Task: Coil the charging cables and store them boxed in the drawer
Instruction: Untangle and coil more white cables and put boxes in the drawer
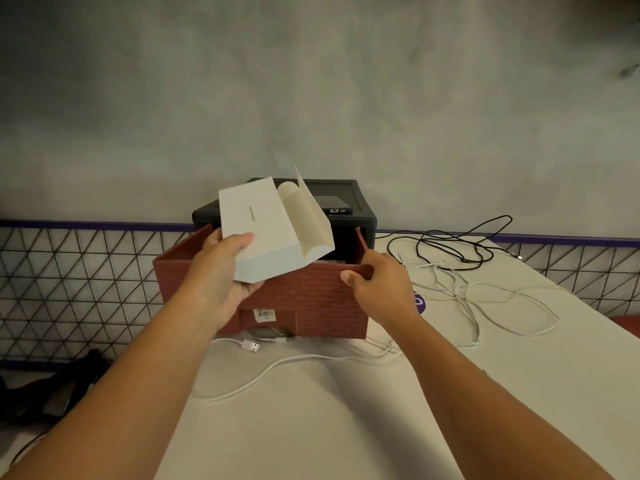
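Now: box up, drawer open, cables loose

My left hand [221, 271] grips the box [256, 216], thumb on its top face and fingers curled beneath, holding it tilted above the drawer [311, 292]. Its flap [311, 209] stands open at the far side, and I cannot see whether anything is inside. My right hand [377, 282] pinches the drawer's front rim near the right corner, thumb on the outer face and fingers over the top. The drawer is pulled out of the cabinet [360, 216] toward me.

The white cables [485, 299] lie loose on the table [346, 427] to my right, with a black cable [450, 244] sprawled just behind them. Another white run with a plug [252, 347] passes beneath the drawer front (one lead or several, the tangle is too thin to tell). None is coiled, so I judge the work barely begun.

To do this well I'd set the box down flap-up on bare table near me. That frees both hands to wind each lead in even loops, easy at the plugs.

The near white run could snag if the drawer is pushed, so I'd draw it clear first. The table's left edge lies close beside the drawer, with a mesh fence [69, 271] beyond it. Open room is toward me. The phone [332, 202] sits on top of the cabinet.
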The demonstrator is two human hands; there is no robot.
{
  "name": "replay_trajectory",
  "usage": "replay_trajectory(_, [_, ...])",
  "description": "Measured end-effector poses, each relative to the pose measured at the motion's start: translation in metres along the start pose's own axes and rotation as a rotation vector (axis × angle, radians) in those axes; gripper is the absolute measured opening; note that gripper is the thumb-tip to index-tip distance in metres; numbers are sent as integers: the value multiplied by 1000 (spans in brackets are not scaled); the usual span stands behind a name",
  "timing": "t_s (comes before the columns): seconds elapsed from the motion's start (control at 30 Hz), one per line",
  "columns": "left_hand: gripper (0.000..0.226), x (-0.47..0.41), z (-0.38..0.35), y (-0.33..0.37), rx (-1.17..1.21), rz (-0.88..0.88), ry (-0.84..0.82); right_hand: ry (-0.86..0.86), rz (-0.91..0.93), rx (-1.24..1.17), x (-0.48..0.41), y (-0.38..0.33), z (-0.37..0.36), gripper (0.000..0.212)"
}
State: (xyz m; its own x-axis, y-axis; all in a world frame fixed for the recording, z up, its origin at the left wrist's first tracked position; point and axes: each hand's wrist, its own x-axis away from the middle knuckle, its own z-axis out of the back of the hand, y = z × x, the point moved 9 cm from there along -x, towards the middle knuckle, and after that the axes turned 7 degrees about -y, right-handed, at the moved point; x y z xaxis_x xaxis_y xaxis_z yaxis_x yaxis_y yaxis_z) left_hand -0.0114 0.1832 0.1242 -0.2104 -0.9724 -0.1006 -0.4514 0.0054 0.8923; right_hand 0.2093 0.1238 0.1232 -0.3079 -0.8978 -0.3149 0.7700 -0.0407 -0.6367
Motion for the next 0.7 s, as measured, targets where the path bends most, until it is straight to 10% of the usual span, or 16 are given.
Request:
replay_trajectory(0.5, [42,25,-10,-46,61,93,-47,13,-130,-54,-44,24,-11,20])
replay_trajectory(0.7, [56,37,-25,-69,239,115,-126,119,-189,-599,0,35,-17,46])
